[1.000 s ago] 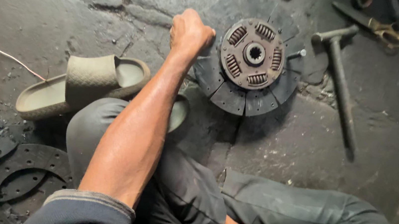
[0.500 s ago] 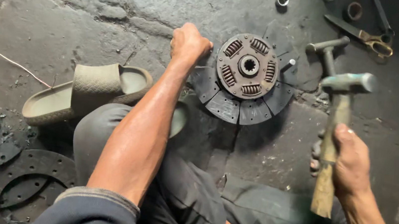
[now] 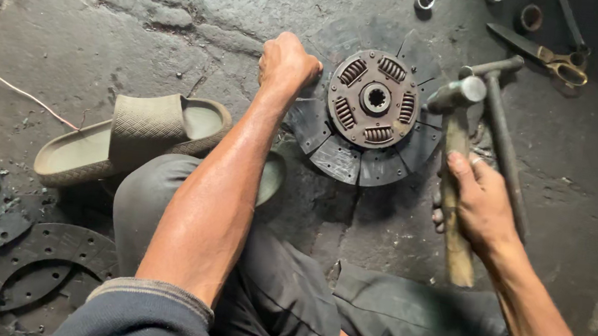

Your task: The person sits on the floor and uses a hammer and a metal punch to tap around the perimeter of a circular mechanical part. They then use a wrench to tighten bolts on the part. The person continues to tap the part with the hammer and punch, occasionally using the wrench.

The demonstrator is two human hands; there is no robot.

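Wooden hammer (image 3: 453, 170) in right hand (image 3: 479, 200), handle part hidden

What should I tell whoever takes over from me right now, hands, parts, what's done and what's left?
Left hand: fisted on the left rim of the clutch disc, which lies flat on the stone floor.
Right hand: grips the wooden-handled hammer, head raised beside the disc's right edge.
A second hammer and scissors lie to the right; loose friction rings lie lower left.
Done: the disc is steadied.
Left: striking, apparently; no blow is landing yet.
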